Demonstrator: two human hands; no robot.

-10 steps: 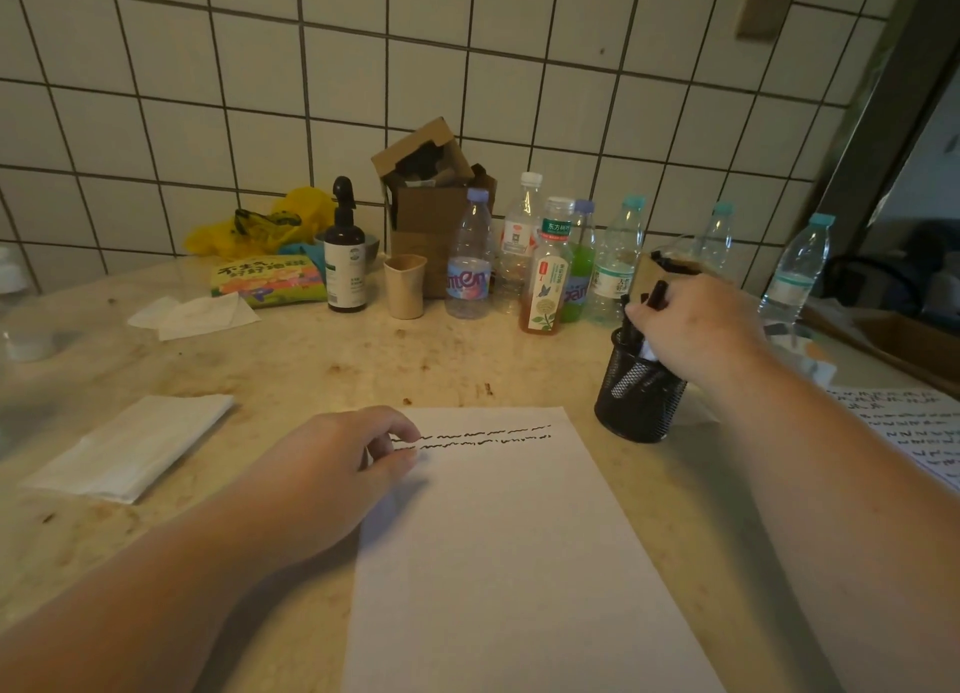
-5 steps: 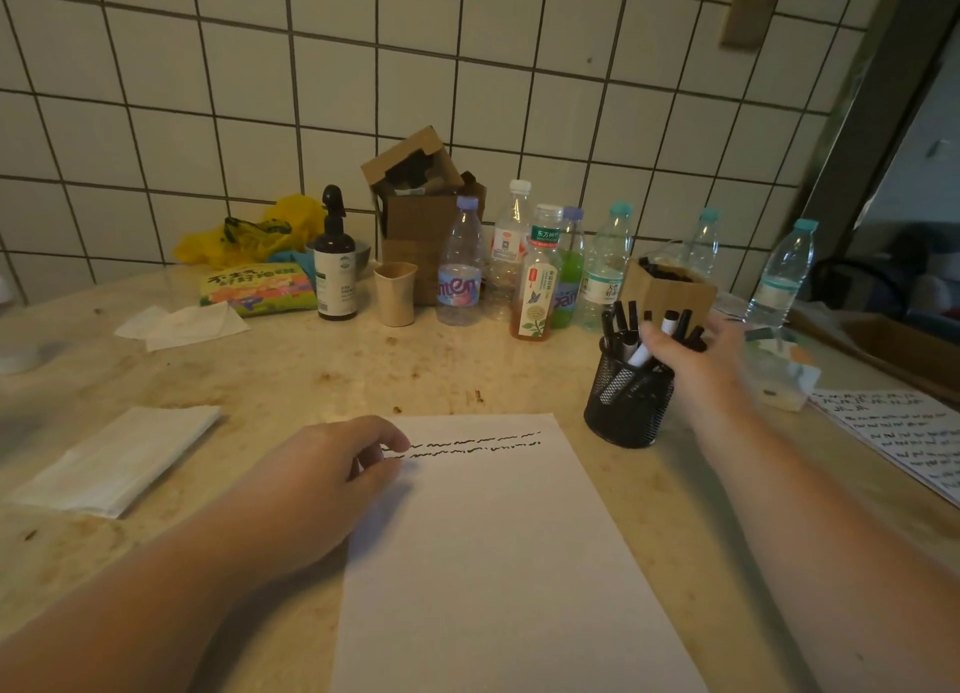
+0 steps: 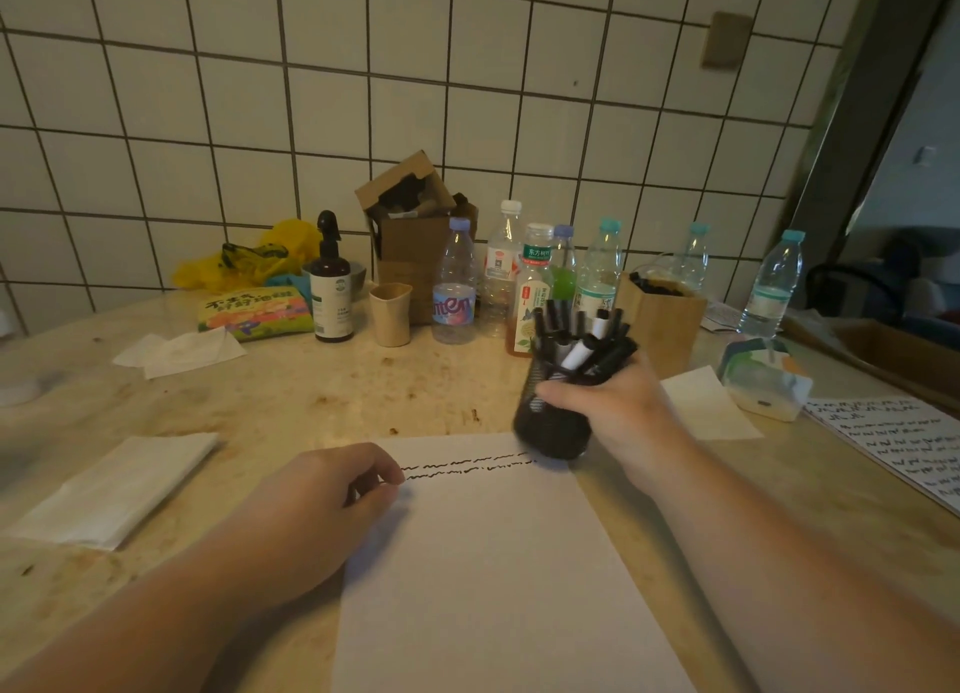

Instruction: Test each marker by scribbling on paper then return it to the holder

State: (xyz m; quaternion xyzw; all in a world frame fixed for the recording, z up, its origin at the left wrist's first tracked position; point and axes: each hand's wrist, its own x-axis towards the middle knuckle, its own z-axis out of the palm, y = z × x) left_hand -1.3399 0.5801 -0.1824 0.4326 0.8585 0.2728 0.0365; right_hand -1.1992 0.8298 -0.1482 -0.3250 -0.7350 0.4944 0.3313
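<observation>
A black mesh holder (image 3: 550,430) full of several black markers (image 3: 582,339) stands at the top right corner of the white paper (image 3: 493,562). My right hand (image 3: 618,406) wraps around the holder's right side, thumb across its front. The holder looks blurred and slightly tilted. Two wavy black scribble lines (image 3: 467,466) run across the top of the paper. My left hand (image 3: 322,505) rests on the paper's upper left edge with its fingers curled, holding nothing.
Several plastic bottles (image 3: 454,287), a paper cup (image 3: 390,314), a spray bottle (image 3: 331,287) and cardboard boxes (image 3: 410,235) line the tiled wall. A wooden holder (image 3: 662,323) stands behind the mesh one. Tissues (image 3: 114,489) lie left; a scribbled sheet (image 3: 904,443) lies right.
My right hand dropped from the marker tops to grip the holder's side, and the holder has moved nearer, onto the paper's top right corner. My left hand stayed put.
</observation>
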